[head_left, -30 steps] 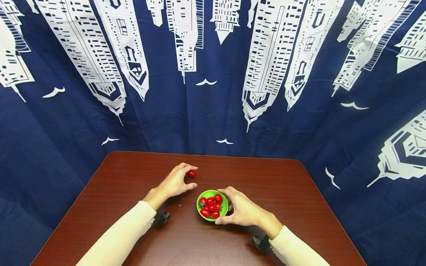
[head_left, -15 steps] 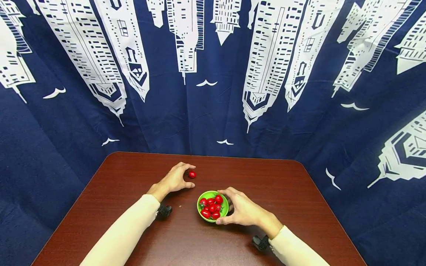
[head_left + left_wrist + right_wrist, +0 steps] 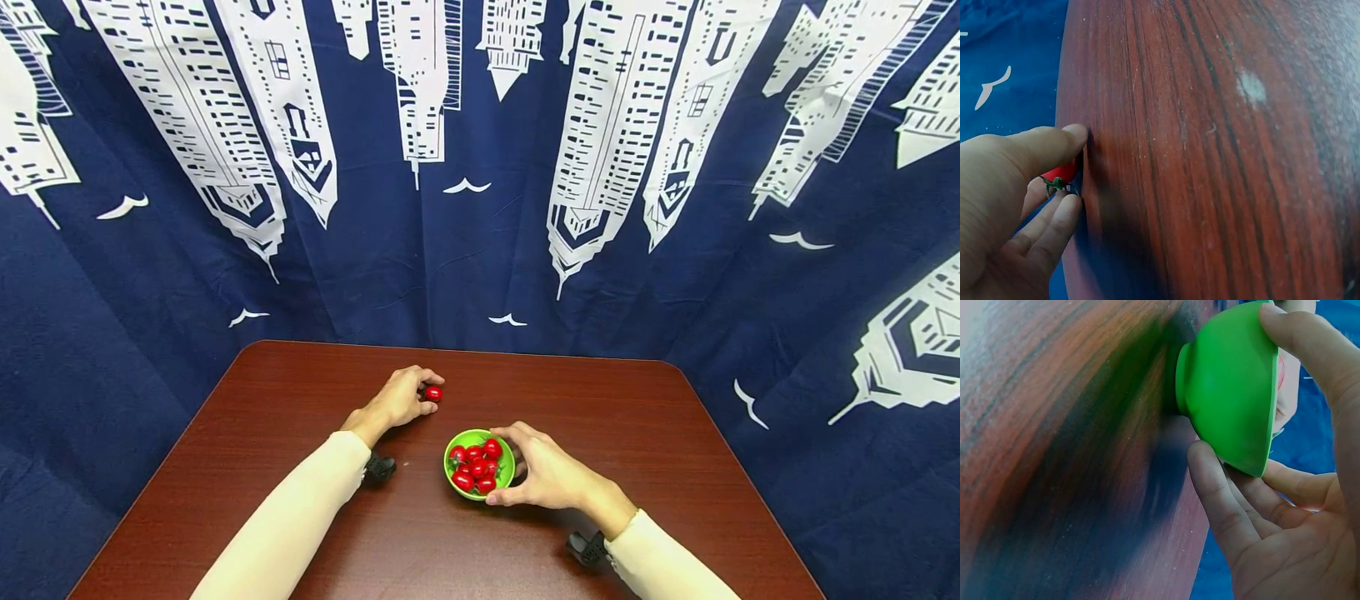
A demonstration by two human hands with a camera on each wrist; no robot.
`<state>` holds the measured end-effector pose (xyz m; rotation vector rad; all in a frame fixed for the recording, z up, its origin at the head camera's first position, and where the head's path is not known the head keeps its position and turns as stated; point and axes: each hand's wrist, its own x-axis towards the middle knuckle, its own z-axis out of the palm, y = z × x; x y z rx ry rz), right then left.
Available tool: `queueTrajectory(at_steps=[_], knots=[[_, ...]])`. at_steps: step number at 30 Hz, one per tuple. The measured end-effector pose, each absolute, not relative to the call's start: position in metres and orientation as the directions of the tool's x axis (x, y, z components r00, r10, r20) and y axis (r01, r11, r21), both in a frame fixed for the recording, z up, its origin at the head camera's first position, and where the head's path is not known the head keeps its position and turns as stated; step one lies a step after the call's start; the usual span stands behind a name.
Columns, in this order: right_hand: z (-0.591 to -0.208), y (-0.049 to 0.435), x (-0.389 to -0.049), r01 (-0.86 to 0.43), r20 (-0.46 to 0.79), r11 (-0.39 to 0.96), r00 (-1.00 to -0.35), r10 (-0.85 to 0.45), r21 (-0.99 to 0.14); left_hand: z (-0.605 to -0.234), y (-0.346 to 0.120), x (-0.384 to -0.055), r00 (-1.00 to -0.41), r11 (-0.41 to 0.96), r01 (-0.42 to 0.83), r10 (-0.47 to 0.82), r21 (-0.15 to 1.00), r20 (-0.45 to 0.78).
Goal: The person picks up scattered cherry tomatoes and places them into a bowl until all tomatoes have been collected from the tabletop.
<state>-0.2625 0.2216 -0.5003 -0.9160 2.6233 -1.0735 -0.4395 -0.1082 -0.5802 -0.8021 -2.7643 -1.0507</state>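
A red cherry tomato [image 3: 433, 394] with a green stem lies on the far part of the table, between the thumb and fingers of my left hand [image 3: 397, 400]. In the left wrist view my thumb and fingertips close in on either side of that tomato [image 3: 1062, 174], and its stem shows in the gap. Several more red tomatoes [image 3: 478, 467] fill a small green bowl [image 3: 450, 482] standing to the right and nearer. My right hand [image 3: 551, 473] holds the bowl from its right side. The right wrist view shows the thumb on the bowl's [image 3: 1232, 381] rim and fingers against its side.
Both hands work over a dark red wooden table [image 3: 600, 400] with rounded far corners. A blue cloth [image 3: 480, 250] with white skyline prints hangs behind and beside it. A dark wrist camera [image 3: 378, 469] sits under the left wrist, another [image 3: 587, 548] under the right.
My left thumb and fingers have drawn closer together around the lone tomato. The right hand and the bowl have stayed in place.
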Motion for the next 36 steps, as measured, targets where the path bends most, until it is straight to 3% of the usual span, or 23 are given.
queueTrajectory(at_steps=[8, 36], knots=[[-0.500, 0.221, -0.262, -0.473, 0.068, 0.561, -0.802, -0.594, -0.679, -0.575, -0.108, -0.435, -0.852, 0.655, 0.520, 0.446, 0.548, 0.275], [-0.501, 0.222, -0.262, -0.466, 0.051, 0.572, -0.803, -0.594, -0.674, -0.580, -0.107, -0.435, -0.837, 0.639, 0.545, 0.456, 0.543, 0.304]])
